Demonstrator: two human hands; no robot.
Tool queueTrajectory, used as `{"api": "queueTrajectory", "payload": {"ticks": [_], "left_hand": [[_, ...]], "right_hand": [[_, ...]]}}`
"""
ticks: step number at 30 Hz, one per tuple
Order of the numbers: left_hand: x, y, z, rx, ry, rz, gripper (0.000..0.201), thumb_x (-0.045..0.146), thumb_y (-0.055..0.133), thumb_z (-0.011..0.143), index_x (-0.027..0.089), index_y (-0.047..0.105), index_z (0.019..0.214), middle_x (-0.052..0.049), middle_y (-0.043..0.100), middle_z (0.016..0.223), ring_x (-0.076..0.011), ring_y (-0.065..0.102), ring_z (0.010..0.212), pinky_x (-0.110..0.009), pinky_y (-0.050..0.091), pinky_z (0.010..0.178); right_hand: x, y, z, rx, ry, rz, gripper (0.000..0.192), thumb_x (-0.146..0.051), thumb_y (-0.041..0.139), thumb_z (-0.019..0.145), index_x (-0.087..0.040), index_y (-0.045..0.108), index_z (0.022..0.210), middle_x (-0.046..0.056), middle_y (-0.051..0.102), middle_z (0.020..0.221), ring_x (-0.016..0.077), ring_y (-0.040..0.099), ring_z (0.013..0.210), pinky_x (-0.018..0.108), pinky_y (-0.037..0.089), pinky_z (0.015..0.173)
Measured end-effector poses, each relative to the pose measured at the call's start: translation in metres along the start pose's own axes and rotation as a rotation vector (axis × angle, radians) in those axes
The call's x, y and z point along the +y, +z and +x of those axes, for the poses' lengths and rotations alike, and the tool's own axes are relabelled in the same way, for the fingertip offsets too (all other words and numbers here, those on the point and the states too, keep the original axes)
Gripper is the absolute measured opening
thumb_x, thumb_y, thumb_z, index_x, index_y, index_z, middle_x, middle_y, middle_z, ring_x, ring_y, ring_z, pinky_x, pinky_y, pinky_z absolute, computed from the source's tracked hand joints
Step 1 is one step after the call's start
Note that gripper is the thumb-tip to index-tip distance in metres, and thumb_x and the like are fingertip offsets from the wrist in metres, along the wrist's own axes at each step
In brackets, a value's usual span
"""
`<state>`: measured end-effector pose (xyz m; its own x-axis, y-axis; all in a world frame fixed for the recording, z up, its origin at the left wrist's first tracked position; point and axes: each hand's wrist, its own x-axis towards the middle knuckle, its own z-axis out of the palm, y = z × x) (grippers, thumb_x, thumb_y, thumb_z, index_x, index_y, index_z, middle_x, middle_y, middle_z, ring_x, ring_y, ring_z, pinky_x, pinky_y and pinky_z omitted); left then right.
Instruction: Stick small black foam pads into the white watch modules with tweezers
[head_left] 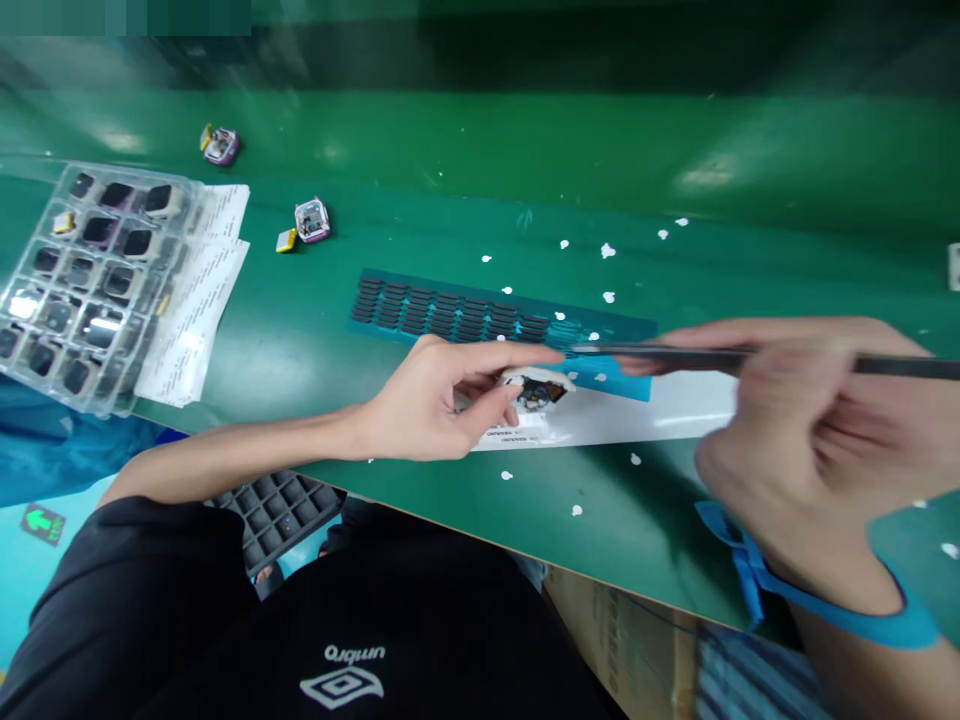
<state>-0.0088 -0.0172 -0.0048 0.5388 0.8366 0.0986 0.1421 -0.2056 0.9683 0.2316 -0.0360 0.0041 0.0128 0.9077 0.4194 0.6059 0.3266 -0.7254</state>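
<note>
My left hand (442, 400) is closed around a small white watch case (536, 390), its open side showing circuitry inside. The index finger stretches along the top of the case. Between thumb and fingers of my right hand (810, 430) is a long pair of dark tweezers (697, 355), blurred a little, its tips close to my left fingertip and just above the case. Below both hands lies a blue sheet (637, 385) with rows of small black strips (450, 312). Under it is a white printed paper (682, 405).
A clear compartment tray (112, 405) of watch cases stands at left on printed sheets (202, 290). Two opened watch cases (311, 220) with yellow parts lie farther back. Small white stickers (607, 250) are scattered over the green table (420, 225). A dark divided tray (277, 515) sits below the table's edge.
</note>
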Motion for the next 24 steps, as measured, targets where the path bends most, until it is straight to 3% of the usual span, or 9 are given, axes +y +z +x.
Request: {"api": "queueTrajectory", "payload": {"ticks": [3,7,12,14,18,24], "left_hand": [[-0.008,-0.006,0.005,0.096,0.219,0.236,0.025,0.023,0.061,0.104,0.017,0.073,0.125,-0.006,0.083,0.107,-0.0122,0.079,0.076,-0.021,0.064,0.069],[-0.018,-0.012,0.012,0.109,0.436,0.477,0.015,0.023,0.058,0.107,0.016,0.07,0.113,-0.006,0.082,0.103,-0.0148,0.076,0.09,-0.027,0.06,0.08],[-0.026,-0.019,0.019,-0.066,0.341,0.705,0.017,0.029,0.05,0.111,0.018,0.063,0.116,-0.012,0.075,0.13,-0.0246,0.067,0.126,-0.04,0.05,0.099],[-0.027,-0.022,0.021,-0.152,0.283,0.726,0.016,0.027,0.05,0.111,0.019,0.062,0.117,-0.012,0.072,0.133,-0.0252,0.065,0.127,-0.039,0.048,0.099],[-0.025,-0.027,0.025,-0.203,0.227,0.638,0.015,0.024,0.049,0.11,0.018,0.06,0.118,-0.012,0.07,0.132,-0.0244,0.063,0.126,-0.04,0.046,0.103],[-0.02,-0.032,0.028,-0.249,0.165,0.551,0.015,0.024,0.046,0.111,0.018,0.059,0.113,-0.011,0.069,0.127,-0.0229,0.061,0.126,-0.038,0.046,0.104]], "right_hand": [[0.007,0.006,0.01,-0.011,-0.143,-0.062,0.019,-0.029,0.063,0.104,-0.027,0.083,0.103,0.004,0.082,0.1,0.0234,0.079,0.087,0.036,0.061,0.075],[0.016,0.012,0.018,-0.102,-0.245,-0.094,0.019,-0.026,0.065,0.104,-0.026,0.082,0.096,0.002,0.082,0.099,0.0206,0.08,0.087,0.031,0.062,0.076],[0.02,0.012,0.02,-0.126,-0.193,-0.086,0.02,-0.031,0.066,0.103,-0.029,0.083,0.094,0.0,0.082,0.097,0.0219,0.079,0.083,0.034,0.062,0.072],[0.019,0.011,0.02,-0.131,-0.191,-0.077,0.018,-0.031,0.067,0.102,-0.03,0.084,0.095,0.0,0.082,0.096,0.0217,0.078,0.079,0.034,0.06,0.068],[0.019,0.011,0.019,-0.152,-0.224,-0.053,0.014,-0.026,0.071,0.101,-0.03,0.084,0.1,0.0,0.082,0.096,0.0206,0.076,0.075,0.033,0.056,0.062],[0.029,0.014,0.016,-0.082,-0.482,-0.217,0.015,-0.015,0.075,0.098,-0.026,0.079,0.107,-0.001,0.082,0.091,0.0181,0.079,0.078,0.027,0.057,0.059]]}}
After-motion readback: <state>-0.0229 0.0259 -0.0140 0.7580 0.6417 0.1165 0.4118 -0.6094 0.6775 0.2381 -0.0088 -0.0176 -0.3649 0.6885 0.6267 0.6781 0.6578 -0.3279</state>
